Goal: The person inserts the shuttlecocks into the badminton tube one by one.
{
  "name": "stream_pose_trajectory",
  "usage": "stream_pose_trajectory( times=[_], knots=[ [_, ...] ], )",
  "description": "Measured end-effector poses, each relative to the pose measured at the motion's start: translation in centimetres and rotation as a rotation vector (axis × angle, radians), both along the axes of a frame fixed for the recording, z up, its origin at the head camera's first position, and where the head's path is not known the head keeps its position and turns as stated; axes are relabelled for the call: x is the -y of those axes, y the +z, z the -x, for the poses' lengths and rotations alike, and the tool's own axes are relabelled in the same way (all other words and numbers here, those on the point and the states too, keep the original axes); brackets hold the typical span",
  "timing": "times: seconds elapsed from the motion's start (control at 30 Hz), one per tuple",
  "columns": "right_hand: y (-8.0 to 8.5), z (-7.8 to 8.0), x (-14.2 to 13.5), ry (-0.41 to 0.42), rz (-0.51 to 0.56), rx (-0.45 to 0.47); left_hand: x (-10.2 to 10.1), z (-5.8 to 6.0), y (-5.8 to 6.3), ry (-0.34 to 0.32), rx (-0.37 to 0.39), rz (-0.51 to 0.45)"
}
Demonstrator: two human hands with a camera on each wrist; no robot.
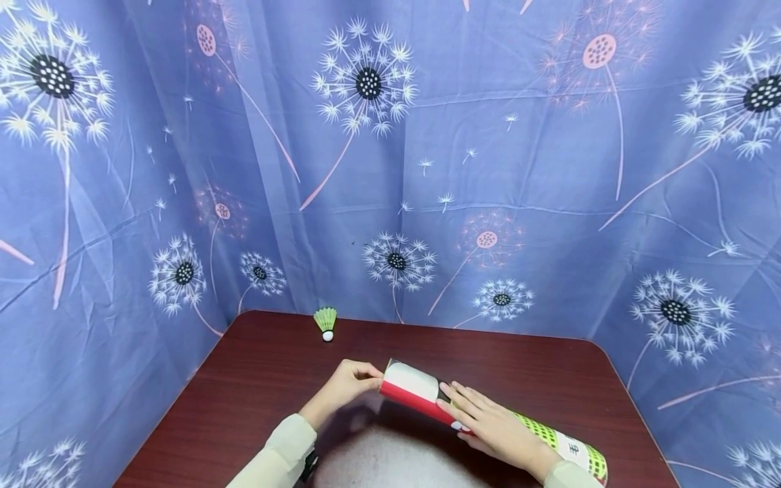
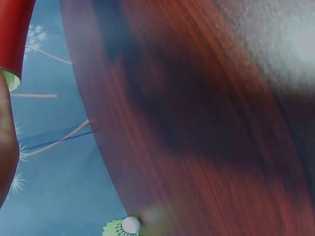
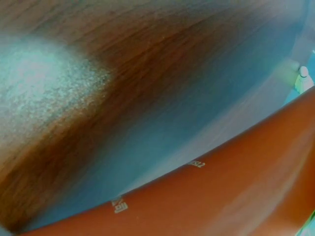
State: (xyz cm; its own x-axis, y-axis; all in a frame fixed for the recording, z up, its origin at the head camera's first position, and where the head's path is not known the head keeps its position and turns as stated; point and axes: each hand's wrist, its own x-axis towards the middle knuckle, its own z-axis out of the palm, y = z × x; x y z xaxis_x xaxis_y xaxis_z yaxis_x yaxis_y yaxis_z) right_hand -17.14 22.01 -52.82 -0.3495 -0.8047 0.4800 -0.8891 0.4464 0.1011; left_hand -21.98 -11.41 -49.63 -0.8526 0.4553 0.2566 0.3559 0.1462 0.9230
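Observation:
A long shuttlecock tube (image 1: 415, 393), red and white towards one end and green-chequered at the other, slants across the right half of the table. My right hand (image 1: 494, 423) holds it around the middle, fingers laid over its top. At the upper left end, thumb and forefinger of my left hand (image 1: 348, 386) pinch at the rim. In the left wrist view the red tube (image 2: 12, 34) shows a pale green inside next to my hand (image 2: 6, 132). Its red side (image 3: 197, 206) fills the bottom of the right wrist view.
A green shuttlecock (image 1: 326, 324) with a white cork lies near the table's back edge, left of the tube. The dark red-brown table (image 1: 256, 379) has a bright glare patch at the front. Blue dandelion-print curtains (image 1: 305, 237) stand close behind and at both sides.

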Motion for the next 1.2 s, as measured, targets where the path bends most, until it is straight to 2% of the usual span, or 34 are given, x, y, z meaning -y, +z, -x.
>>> stream_pose_trajectory(
  times=[0.1,0.33,0.4,0.67,0.87,0.97,1.07,1.2],
  knots=[
    [0.0,0.0,0.0,-0.001,0.000,-0.002,0.4,0.1,0.1,-0.017,0.024,0.010],
    [0.1,0.2,-0.1,-0.006,-0.004,-0.009,1.5,2.2,-2.1,-0.071,0.028,0.008],
    [0.0,0.3,-0.1,-0.005,-0.006,-0.009,2.0,2.6,-2.3,-0.076,0.021,0.011],
    [-0.4,0.0,-0.1,-0.008,-0.011,0.004,4.6,4.4,-3.3,-0.027,0.007,0.018],
    [-0.5,-0.1,-0.2,-0.021,-0.002,-0.009,6.8,6.1,-3.9,0.110,-0.026,0.063],
    [-0.5,-0.2,-0.3,-0.020,-0.001,-0.010,7.6,6.9,-4.2,0.207,-0.027,0.071],
    [-0.5,-0.2,-0.3,-0.016,-0.003,-0.008,8.3,7.5,-4.6,0.336,-0.034,0.093],
    [-0.5,-0.1,-0.3,-0.021,-0.011,-0.005,9.2,8.1,-5.2,0.486,-0.131,0.121]
  ],
)
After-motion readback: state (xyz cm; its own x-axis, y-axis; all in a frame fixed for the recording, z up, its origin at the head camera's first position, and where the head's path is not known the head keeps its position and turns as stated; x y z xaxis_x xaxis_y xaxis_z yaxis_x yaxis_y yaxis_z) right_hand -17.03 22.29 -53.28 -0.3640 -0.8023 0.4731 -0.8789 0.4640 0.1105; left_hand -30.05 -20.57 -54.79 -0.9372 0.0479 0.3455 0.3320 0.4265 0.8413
